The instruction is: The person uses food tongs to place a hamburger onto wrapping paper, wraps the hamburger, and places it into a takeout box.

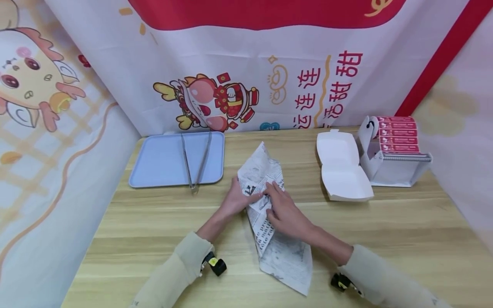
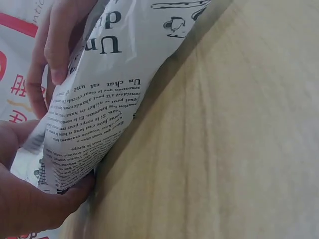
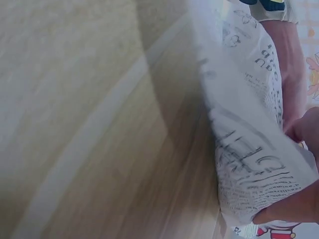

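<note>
A long sheet of newspaper-print wrapping paper [image 1: 265, 222], folded over on itself, lies slanted across the middle of the wooden table. My left hand [image 1: 238, 199] grips its left edge near the upper half, thumb lying over the print. From the other side my right hand [image 1: 286, 211] pinches the folded flap, its fingertips close to the left thumb. In the left wrist view the paper [image 2: 94, 119] bulges between both hands. The right wrist view has the paper [image 3: 254, 149] standing up from the table beside the right fingers [image 3: 289, 206]. Whatever is inside the fold is hidden.
Back left, metal tongs [image 1: 204, 160] lie across a pale blue tray [image 1: 161, 160], their joined end past its front rim. An opened white takeaway box [image 1: 344, 182] stands at the right, beside a dispenser [image 1: 396, 171] with a roll of red labels [image 1: 398, 137]. A printed cloth [image 1: 231, 55] hangs behind.
</note>
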The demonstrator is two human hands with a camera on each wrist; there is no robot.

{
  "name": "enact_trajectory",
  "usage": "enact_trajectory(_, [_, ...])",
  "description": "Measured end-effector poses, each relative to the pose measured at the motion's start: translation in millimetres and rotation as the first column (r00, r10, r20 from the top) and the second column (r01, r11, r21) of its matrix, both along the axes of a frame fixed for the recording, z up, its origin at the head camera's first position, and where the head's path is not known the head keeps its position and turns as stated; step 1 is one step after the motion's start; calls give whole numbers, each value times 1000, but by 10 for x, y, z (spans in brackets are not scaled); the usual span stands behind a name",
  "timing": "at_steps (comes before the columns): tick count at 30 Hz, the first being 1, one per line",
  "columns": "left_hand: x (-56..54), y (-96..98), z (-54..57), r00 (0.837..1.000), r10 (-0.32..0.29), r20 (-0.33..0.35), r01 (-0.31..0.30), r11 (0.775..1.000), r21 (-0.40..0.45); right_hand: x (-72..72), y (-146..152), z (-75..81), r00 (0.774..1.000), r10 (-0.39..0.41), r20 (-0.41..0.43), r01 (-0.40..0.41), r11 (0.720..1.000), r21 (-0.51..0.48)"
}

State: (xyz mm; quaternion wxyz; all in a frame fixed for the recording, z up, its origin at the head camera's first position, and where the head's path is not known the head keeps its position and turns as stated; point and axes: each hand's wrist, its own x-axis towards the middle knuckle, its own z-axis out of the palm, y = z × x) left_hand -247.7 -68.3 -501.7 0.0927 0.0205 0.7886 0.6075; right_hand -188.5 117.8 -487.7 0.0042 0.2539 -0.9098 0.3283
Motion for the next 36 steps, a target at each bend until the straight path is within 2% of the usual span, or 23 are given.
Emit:
enact_trajectory(3, [2,0,-4,1000,-26,-15,27,998,61,-19,-23,9,1000,-12,-16,12,1000,-2])
enact_trajectory(5, [-8,-2,-10,998,-59,-34,63,992,113,-36,-10,27,1000,-18,18,19,999,-43])
enact_trajectory(8, [-7,-9,-13,996,-81,-34,85,988,129,-87,66,56,989,-63,136,84,984,-156])
enact_trajectory(10, [-6,-14,-14,996,-83,-26,86,989,121,-160,143,80,960,-127,249,191,949,-251])
enact_trajectory(12, [-9,-16,-16,997,-78,-20,80,991,106,-277,218,87,909,-187,372,315,893,-321])
enact_trajectory(14, [-20,-17,-21,996,-86,-25,88,990,111,-424,277,78,834,-184,520,416,829,-374])
enact_trajectory(15, [-24,-17,-21,996,-89,-26,91,989,113,-500,298,70,800,-165,576,444,809,-385])
enact_trajectory(17, [-28,-21,-26,994,-105,-27,108,986,126,-636,323,40,727,-101,679,473,790,-390])
enact_trajectory(19, [-24,-23,-26,992,-126,-17,128,981,148,-725,338,3,671,-58,739,484,789,-378])
enact_trajectory(22, [0,-35,-13,991,-134,15,131,980,148,-764,352,-40,660,-97,745,485,813,-324])
enact_trajectory(26, [27,-51,5,992,-118,51,113,989,96,-726,362,-69,684,-165,711,500,816,-291])
enact_trajectory(30, [12,-69,13,994,-87,60,84,995,45,-706,350,-74,682,-162,713,533,777,-334])
enact_trajectory(34, [-15,-87,35,994,-67,82,63,997,47,-715,328,-55,655,-150,741,572,738,-356])
enact_trajectory(36, [-31,-88,35,994,-65,89,61,997,48,-731,331,-53,639,-140,756,577,737,-352])
